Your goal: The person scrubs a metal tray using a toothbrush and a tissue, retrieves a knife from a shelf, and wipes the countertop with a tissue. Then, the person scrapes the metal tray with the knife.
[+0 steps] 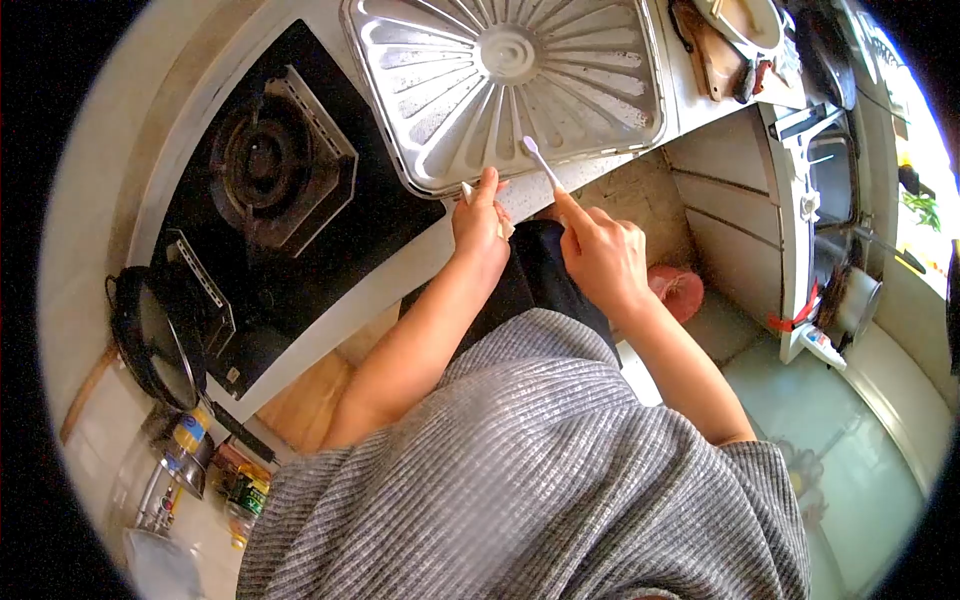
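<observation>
A toothbrush (543, 163) with a white-lilac head is in my right hand (606, 255), whose fingers close round its handle. Its head points up and left, over the near edge of a large silver metal tray (440, 120) with radiating grooves and a round centre. My left hand (482, 232) is closed beside that same near edge, thumb pointing up. A small white thing (467, 190) pokes out between its fingers; its kind is mostly hidden by the hand.
A black gas stove (190, 215) lies left of the tray, with a black pan (150, 340) at its lower end. Far right of the tray are a cutting board (715, 60) and a pale bowl (752, 22). A pink-red round object (677, 291) sits low behind my right arm.
</observation>
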`<action>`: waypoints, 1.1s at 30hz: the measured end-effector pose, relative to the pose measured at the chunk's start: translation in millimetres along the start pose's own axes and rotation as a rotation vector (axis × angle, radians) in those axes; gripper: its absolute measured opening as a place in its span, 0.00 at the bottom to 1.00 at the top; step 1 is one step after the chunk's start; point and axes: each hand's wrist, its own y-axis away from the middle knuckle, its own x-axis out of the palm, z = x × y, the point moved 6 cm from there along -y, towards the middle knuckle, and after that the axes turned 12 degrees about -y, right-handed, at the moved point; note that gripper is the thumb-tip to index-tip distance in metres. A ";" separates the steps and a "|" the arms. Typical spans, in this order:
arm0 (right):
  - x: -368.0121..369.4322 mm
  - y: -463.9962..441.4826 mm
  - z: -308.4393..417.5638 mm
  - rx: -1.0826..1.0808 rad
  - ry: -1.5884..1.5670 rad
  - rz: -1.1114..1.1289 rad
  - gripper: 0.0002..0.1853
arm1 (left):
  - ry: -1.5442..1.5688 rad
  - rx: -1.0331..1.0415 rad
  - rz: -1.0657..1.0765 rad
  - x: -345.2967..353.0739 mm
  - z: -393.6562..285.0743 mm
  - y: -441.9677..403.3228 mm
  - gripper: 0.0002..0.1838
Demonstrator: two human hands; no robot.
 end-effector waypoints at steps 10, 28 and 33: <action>5.8 5.9 0.1 0.032 0.029 0.025 0.23 | -0.007 -0.001 -0.051 -3.3 0.4 -4.9 0.14; 15.4 7.3 4.6 0.030 0.028 0.000 0.20 | 0.010 -0.037 -0.031 4.3 -1.2 3.0 0.14; 10.4 -7.3 -8.3 0.028 0.035 -0.037 0.20 | 0.023 -0.064 -0.040 6.2 5.5 1.8 0.14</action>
